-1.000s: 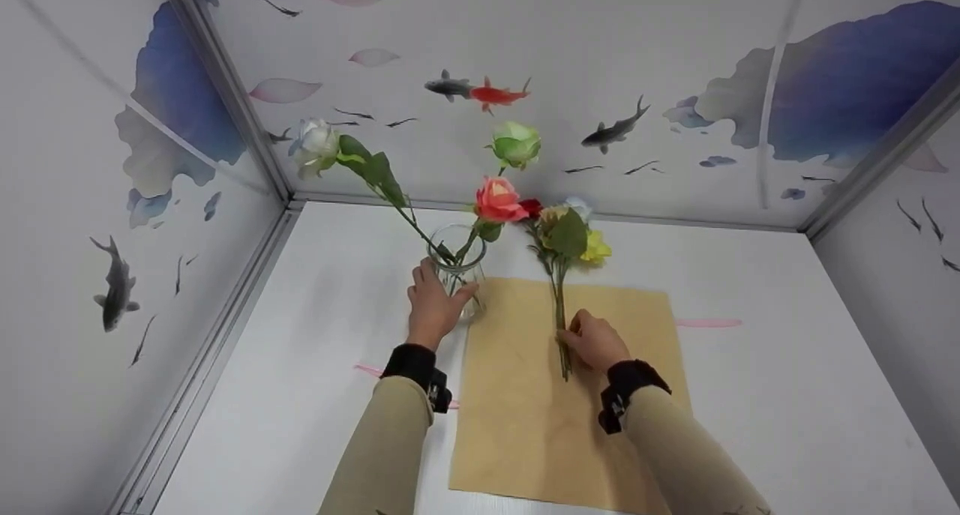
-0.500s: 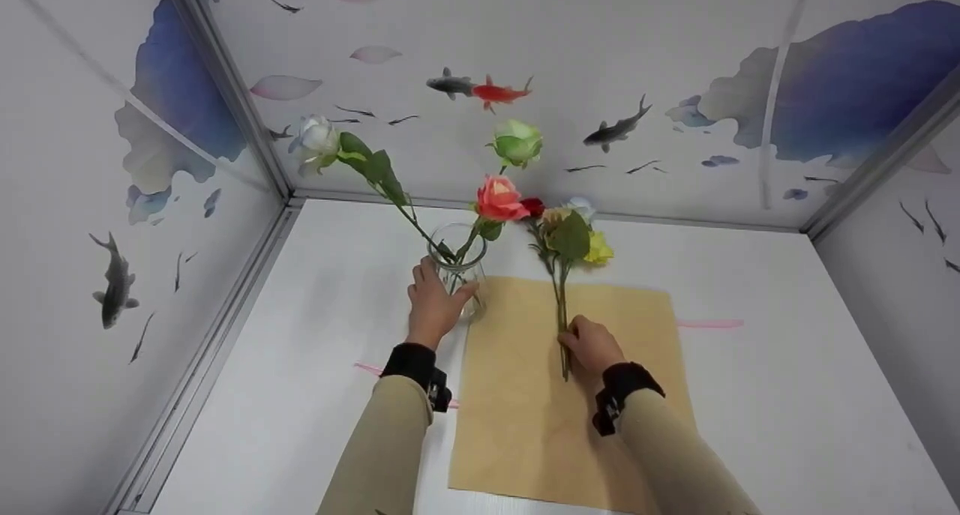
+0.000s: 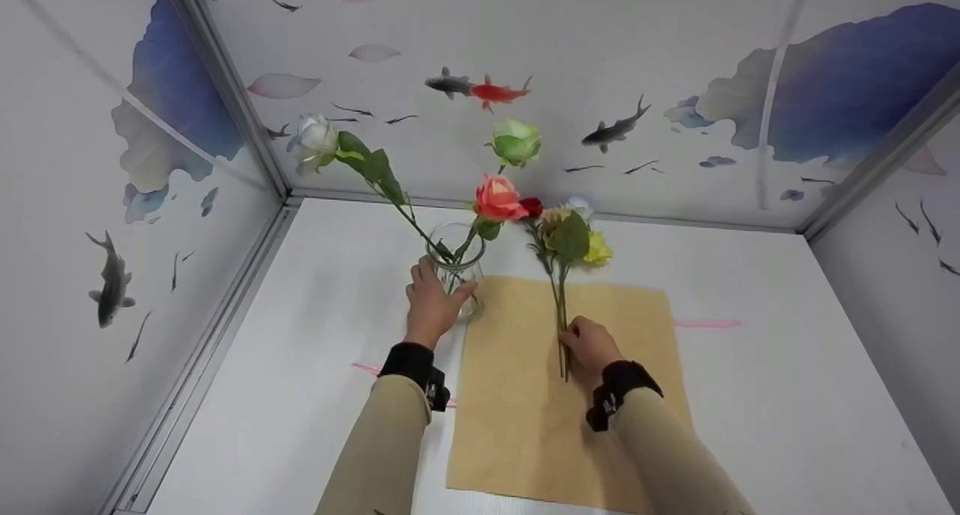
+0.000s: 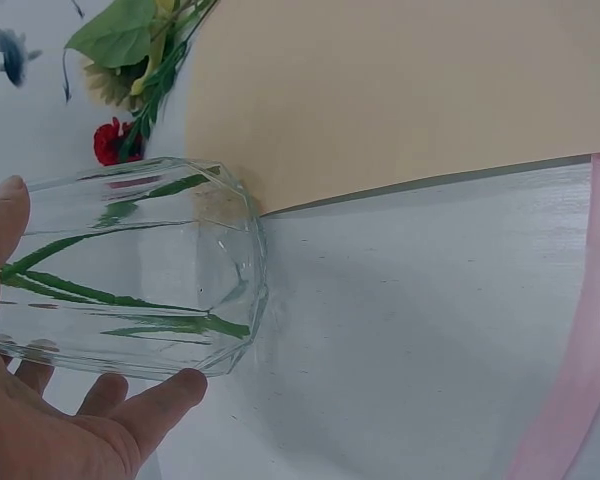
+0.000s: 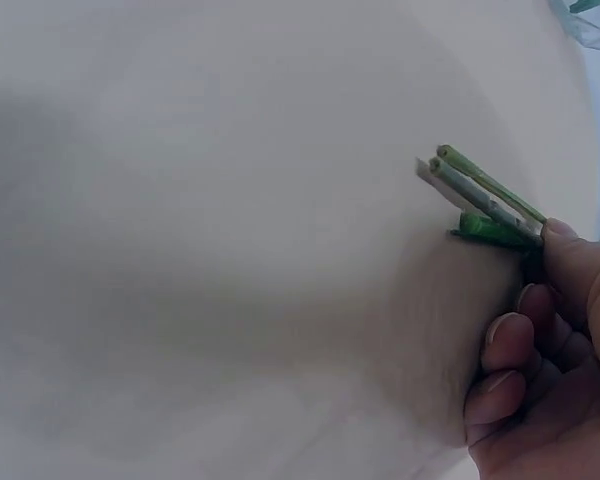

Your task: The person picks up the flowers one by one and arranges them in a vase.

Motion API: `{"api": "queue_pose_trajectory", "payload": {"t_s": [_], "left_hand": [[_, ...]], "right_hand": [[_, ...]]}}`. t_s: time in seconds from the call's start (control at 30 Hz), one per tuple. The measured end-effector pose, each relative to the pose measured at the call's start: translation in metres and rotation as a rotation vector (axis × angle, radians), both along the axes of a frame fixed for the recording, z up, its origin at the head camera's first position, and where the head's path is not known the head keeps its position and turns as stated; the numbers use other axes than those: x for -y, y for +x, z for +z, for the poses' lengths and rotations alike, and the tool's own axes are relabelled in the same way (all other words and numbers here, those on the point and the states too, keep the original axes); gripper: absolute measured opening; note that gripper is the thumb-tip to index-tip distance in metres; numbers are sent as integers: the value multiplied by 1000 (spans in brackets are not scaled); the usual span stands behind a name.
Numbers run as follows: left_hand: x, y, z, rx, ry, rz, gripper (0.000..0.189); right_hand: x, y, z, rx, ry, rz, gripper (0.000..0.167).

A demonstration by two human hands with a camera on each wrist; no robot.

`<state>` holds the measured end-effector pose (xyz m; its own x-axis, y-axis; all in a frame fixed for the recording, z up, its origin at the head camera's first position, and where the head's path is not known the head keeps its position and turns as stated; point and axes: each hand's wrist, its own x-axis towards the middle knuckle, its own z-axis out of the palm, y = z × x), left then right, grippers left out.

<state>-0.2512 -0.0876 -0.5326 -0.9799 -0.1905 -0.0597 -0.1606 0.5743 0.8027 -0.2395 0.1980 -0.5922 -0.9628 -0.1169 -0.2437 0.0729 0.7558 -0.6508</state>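
My left hand (image 3: pixel 435 305) holds the clear glass vase (image 4: pixel 230 260) from its near left side, thumb on one side and fingers on the other. In the vase stand a white rose (image 3: pixel 315 142) leaning far left, a coral rose (image 3: pixel 498 199) and a light green rose (image 3: pixel 515 143). Green stems show through the glass. My right hand (image 3: pixel 595 345) pinches the lower stems (image 5: pixel 490 200) of a bunch of flowers between thumb and fingers. That bunch has a red flower (image 3: pixel 532 206), a yellow flower (image 3: pixel 598 248), a beige one and a pale blue one.
A sheet of brown paper (image 3: pixel 517 425) lies on the white table (image 3: pixel 780 395), under the bunch's stems. Pink ribbon (image 4: pixel 570 350) runs beneath the sheet and shows at both sides. White panels (image 3: pixel 675 50) painted with fish enclose the table at the back and sides.
My right hand and wrist have shifted slightly left, still pinching the stems. The left hand and the vase have stayed in place.
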Motion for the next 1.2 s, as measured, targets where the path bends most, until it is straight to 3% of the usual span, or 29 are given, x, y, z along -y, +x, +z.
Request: {"api": "queue_pose_trajectory", "payload": {"t_s": [0.63,1.2], "left_hand": [[0,-1,0,17,12,1,97],[0,0,1,11,16,2,95]], "right_hand": [[-7,-4,-2,70,-56,-46,18],[-12,0,-7,31,-121,-106,19]]}}
